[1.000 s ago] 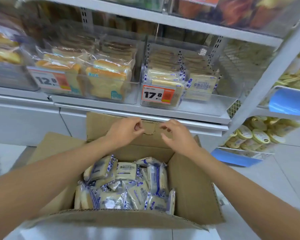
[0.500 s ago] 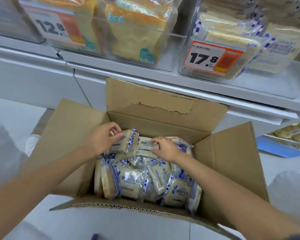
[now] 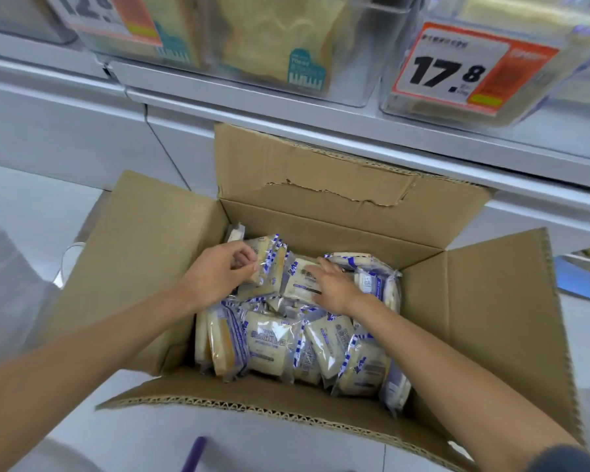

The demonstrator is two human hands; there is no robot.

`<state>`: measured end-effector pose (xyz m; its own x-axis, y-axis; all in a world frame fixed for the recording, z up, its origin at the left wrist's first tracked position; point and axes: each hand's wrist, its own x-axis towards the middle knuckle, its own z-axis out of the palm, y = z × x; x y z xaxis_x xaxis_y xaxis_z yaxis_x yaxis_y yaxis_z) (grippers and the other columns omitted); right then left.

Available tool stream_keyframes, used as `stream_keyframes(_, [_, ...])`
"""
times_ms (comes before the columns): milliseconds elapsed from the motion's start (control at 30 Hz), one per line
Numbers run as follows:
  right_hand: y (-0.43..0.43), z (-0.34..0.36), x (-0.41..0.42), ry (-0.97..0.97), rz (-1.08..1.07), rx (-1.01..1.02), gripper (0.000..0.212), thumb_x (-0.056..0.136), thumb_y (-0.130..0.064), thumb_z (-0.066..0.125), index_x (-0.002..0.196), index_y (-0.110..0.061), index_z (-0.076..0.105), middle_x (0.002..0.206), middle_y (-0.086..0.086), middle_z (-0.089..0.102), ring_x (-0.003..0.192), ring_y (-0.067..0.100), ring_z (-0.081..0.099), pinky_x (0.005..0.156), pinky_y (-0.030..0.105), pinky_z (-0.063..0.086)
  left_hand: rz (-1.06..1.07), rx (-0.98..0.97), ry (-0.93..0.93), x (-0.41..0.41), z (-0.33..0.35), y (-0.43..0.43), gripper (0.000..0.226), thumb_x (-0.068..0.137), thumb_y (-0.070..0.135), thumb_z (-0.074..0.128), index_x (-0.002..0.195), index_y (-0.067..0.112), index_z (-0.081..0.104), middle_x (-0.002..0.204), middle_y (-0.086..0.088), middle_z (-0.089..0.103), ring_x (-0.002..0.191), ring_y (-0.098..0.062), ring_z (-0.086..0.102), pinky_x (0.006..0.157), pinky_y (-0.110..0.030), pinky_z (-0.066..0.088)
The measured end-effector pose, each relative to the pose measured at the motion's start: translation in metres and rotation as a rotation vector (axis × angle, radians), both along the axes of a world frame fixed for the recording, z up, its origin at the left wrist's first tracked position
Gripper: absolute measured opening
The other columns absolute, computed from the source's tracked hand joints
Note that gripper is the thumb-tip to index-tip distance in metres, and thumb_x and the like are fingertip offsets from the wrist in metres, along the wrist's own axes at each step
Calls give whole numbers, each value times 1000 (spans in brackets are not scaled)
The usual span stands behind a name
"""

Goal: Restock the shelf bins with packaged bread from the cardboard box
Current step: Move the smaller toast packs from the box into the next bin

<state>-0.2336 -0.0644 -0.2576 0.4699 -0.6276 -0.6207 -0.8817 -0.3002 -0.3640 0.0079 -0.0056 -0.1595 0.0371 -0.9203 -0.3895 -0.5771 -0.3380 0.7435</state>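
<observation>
the shelf bins (image 3: 559, 97) stand above; the cardboard box (image 3: 143, 267) sits open just below them, crammed with bread packets (image 3: 269, 342). i judge these light, soft and easily crushed, with slick film, so i'd lift by the flat sides or the sealed edge. my left hand (image 3: 215, 277) pinches the edge of one upright packet (image 3: 269, 264); my right hand (image 3: 334, 287) lies flat, fingers straight, on the neighbouring packet (image 3: 300, 277).

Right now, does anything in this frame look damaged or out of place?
The far flap of the cardboard box has its outer paper layer torn in a ragged line. The bread packets inside lie jumbled at mixed angles. Nothing looks spilled.
</observation>
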Motion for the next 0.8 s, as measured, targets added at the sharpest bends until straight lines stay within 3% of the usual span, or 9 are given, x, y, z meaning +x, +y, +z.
stream_keyframes(67, [-4,1,7,56,-7,12,86,89,-23,63,155,-15,9,160,12,17,148,29,11,119,40,12,-31,9,-12,-1,-2,2,3,90,19,68,90,20,65,81,9,63,57,8,52,60,-14,39])
stream_keyframes(200, [-7,14,7,129,8,-23,85,71,-47,78,141,-14,41,142,11,34,139,31,21,113,42,19,-33,31,-12,-6,-4,1,7,90,14,66,89,21,64,83,6,63,59,6,53,59,-10,39])
stream_keyframes(267, [-2,24,0,62,-21,26,80,69,-44,81,134,-19,41,133,7,43,132,29,33,106,41,28,-21,41,0,-9,-6,1,10,90,13,65,88,23,64,82,6,63,63,0,53,62,-12,39])
stream_keyframes(333, [3,42,-8,-54,-44,13,68,71,-33,83,120,-18,39,100,3,57,99,23,54,83,36,34,6,16,8,-14,-4,-1,12,90,13,65,88,25,63,84,6,62,67,-2,53,63,-12,40])
stream_keyframes(400, [3,68,-13,-159,-90,-17,62,72,-28,83,111,-21,35,74,0,53,71,16,50,74,33,29,67,12,78,-19,-2,-5,13,88,18,70,96,24,62,95,5,62,79,-5,56,72,-15,42])
stream_keyframes(533, [-3,118,-7,-298,-25,-133,69,69,-36,84,117,-25,36,103,2,64,95,21,55,89,33,33,-22,283,352,-34,8,-12,70,74,48,82,131,20,53,127,5,62,113,-9,59,97,-30,47])
stream_keyframes(667, [-1,135,-4,-374,-77,-149,102,68,-47,82,149,-32,23,152,-5,30,137,13,28,115,35,22,68,249,332,-20,16,-10,27,83,28,76,97,6,68,82,-10,73,68,-16,62,63,-26,49])
stream_keyframes(733, [4,123,-7,-439,-282,-108,91,75,-41,80,148,-31,27,146,-6,35,131,10,37,110,30,32,149,197,271,1,18,-8,22,85,23,75,97,6,68,85,-12,72,70,-23,63,62,-35,50])
stream_keyframes(800, [11,98,-6,-424,-385,-32,60,83,-29,75,135,-23,46,126,-5,53,111,12,53,98,29,47,213,154,236,18,20,-5,21,85,21,75,100,7,68,90,-10,73,80,-26,66,71,-39,53])
